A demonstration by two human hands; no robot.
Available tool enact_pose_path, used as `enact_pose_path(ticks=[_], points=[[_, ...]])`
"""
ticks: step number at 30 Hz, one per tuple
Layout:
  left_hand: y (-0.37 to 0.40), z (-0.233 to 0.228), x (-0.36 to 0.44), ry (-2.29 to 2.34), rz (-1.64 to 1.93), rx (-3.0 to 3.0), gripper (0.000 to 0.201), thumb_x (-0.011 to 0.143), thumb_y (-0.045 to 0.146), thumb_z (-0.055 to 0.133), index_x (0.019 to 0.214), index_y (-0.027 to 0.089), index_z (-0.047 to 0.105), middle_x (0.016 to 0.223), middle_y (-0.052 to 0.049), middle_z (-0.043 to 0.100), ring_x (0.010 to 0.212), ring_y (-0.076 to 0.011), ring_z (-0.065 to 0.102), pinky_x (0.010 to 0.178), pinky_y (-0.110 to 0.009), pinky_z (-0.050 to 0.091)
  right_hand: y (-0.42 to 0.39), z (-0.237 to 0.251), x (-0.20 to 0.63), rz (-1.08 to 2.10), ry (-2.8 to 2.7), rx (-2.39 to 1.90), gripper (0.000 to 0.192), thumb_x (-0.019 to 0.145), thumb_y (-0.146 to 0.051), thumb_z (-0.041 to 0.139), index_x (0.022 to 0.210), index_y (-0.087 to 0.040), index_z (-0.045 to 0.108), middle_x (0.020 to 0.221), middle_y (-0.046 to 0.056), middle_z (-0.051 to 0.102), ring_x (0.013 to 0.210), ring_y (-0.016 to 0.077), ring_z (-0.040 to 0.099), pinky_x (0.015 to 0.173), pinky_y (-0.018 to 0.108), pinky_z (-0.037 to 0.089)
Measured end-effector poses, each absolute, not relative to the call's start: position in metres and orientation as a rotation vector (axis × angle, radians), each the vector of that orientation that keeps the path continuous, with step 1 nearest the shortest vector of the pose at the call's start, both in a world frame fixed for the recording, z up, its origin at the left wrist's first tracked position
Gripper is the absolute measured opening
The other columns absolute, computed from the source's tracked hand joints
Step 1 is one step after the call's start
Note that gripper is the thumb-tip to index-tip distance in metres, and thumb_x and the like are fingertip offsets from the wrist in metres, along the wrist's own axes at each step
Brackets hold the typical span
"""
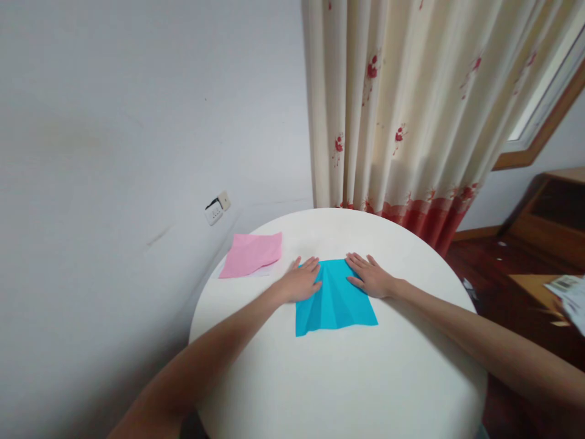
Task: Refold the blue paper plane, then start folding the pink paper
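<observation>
Left grip [300, 284] flat over part-hidden blue paper [336, 302]

I have an open lane across the round white table [340, 384], nearside of the creased blue paper [336, 311] — hemmed by the left forearm [233, 326] and the right forearm [457, 319], while pink paper [253, 253] and the wall [137, 122] crowd the far left on my feed.

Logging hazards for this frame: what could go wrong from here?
1. The blue sheet has creases between the left hand and right hand; pressing there might set stray wrinkles.
2. Both hands are on its far part, so the near edge could lift or curl.
3. The pink sheet lies by the table's rim; a knock could push it off.
</observation>
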State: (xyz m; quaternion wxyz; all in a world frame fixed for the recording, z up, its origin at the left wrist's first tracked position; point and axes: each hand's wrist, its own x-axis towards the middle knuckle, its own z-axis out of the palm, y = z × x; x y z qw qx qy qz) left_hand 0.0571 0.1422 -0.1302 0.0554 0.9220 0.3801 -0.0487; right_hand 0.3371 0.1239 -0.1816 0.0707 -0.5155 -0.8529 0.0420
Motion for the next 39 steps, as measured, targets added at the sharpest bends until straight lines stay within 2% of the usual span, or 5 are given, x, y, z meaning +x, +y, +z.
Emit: enact_pose_path(ticks=[6,10,14,21,39], points=[[0.136,-0.148,0.073,1.075,-0.082,2.733,0.084,0.096,0.071,0.027,0.159,0.019,0.011,0.166,-0.01,0.001,0.154,-0.0283,0.0,0.123,-0.054,0.004,0.127,-0.17,0.334,0.156,-2.532,-1.575,0.077,0.099,-0.053,0.039,0.16,-0.015,0.012,0.164,0.017,0.012,0.152,0.0331,0.012,0.118,0.064,0.013],[0.14,-0.154,0.067,1.047,-0.057,2.789,0.083,0.096,0.072,0.028,0.159,0.02,0.014,0.166,-0.01,0.003,0.154,-0.0281,0.001,0.123,-0.056,0.003,0.121,-0.16,0.298,-0.119,-2.526,-1.431,0.062,0.097,-0.027,0.039,0.155,-0.009,0.03,0.163,0.019,0.018,0.153,0.0306,0.007,0.121,0.06,0.004],[0.149,-0.156,0.062,1.006,-0.019,2.87,0.08,0.095,0.066,0.039,0.158,0.022,0.018,0.165,-0.012,0.011,0.154,-0.0268,0.006,0.124,-0.054,0.004,0.12,-0.167,0.257,-0.005,-2.544,-1.365,0.066,0.092,-0.018,0.036,0.155,0.001,0.026,0.161,0.021,0.022,0.152,0.0292,0.017,0.123,0.051,0.018],[0.157,-0.162,0.057,1.028,0.04,2.872,0.086,0.095,0.071,0.03,0.16,0.019,0.009,0.165,-0.009,0.012,0.154,-0.0246,0.008,0.125,-0.048,0.004,0.132,-0.184,0.259,0.133,-2.507,-1.482,0.067,0.102,-0.04,0.026,0.156,-0.001,0.023,0.162,0.018,0.022,0.151,0.0273,0.02,0.123,0.046,0.02],[0.213,-0.17,0.059,1.191,0.084,2.852,0.078,0.097,0.068,0.03,0.16,0.025,0.012,0.165,-0.003,0.015,0.153,-0.0272,0.01,0.124,-0.049,0.009,0.19,-0.179,0.274,0.11,-2.511,-1.529,0.069,0.102,-0.049,0.028,0.156,-0.007,0.029,0.163,0.016,0.021,0.152,0.0283,0.018,0.123,0.048,0.014]])
